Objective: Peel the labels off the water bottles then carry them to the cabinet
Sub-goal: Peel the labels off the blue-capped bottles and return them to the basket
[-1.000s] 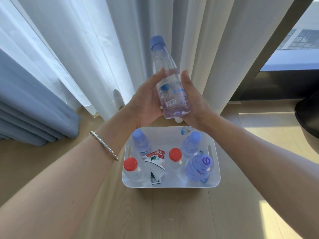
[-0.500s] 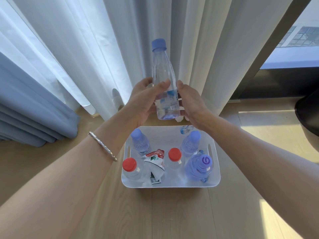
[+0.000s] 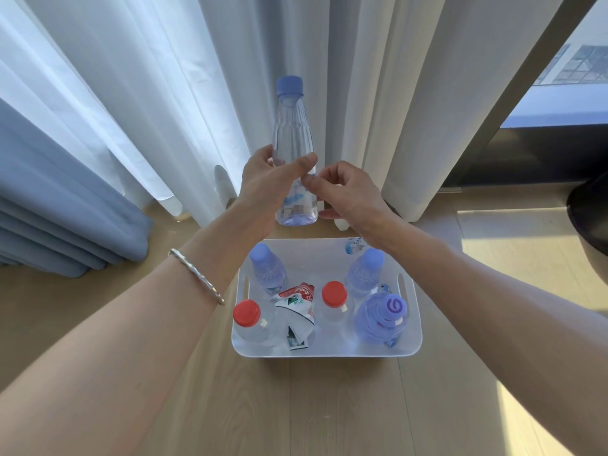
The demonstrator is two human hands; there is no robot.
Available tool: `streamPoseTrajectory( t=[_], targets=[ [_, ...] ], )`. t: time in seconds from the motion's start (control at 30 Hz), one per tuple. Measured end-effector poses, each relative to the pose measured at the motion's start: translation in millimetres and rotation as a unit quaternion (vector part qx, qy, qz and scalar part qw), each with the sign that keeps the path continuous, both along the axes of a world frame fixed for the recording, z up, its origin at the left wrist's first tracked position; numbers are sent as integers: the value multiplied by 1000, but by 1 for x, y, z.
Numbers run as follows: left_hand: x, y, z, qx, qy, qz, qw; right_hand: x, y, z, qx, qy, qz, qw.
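I hold a clear water bottle [image 3: 292, 133] with a blue cap upright above the floor. My left hand [image 3: 268, 182] grips its middle. My right hand [image 3: 342, 192] pinches the top edge of its blue and white label [image 3: 297, 200] with thumb and forefinger. Below stands a white basket [image 3: 413, 324] with several bottles: two red-capped ones [image 3: 247, 319] [image 3: 335, 297], two blue-capped ones [image 3: 266, 269] [image 3: 365, 271] and a wider blue one [image 3: 381, 319]. A crumpled red, white and green peeled label [image 3: 296, 307] lies among them.
White sheer curtains [image 3: 378, 93] hang right behind the bottle, with a grey-blue curtain [image 3: 59, 199] at the left. A window with a dark frame [image 3: 526, 133] is at the right. A dark round object [image 3: 589, 218] sits at the right edge. The floor is light wood [image 3: 329, 406].
The bottle has swung from tilted to upright and slightly left. My right hand has left the bottle's side and now pinches the label's top edge.
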State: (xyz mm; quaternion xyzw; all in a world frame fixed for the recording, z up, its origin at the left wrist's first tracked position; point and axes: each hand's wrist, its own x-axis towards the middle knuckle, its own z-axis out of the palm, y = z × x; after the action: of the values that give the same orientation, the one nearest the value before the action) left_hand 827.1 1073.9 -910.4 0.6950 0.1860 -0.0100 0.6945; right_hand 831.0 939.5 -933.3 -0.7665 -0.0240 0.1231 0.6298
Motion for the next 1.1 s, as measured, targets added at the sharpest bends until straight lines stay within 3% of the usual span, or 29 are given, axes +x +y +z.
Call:
streamPoseTrajectory(
  t=[0.5,0.8,1.1],
  targets=[
    [2,-1,-3,21,-27,11,999,7,2,-1,11,56,15,998],
    [6,8,-1,-44,2,27,999,12,-6,3,198,160,-5,967],
    [6,7,-2,-31,-19,50,998,3,5,2,62,93,39,993]
  ],
)
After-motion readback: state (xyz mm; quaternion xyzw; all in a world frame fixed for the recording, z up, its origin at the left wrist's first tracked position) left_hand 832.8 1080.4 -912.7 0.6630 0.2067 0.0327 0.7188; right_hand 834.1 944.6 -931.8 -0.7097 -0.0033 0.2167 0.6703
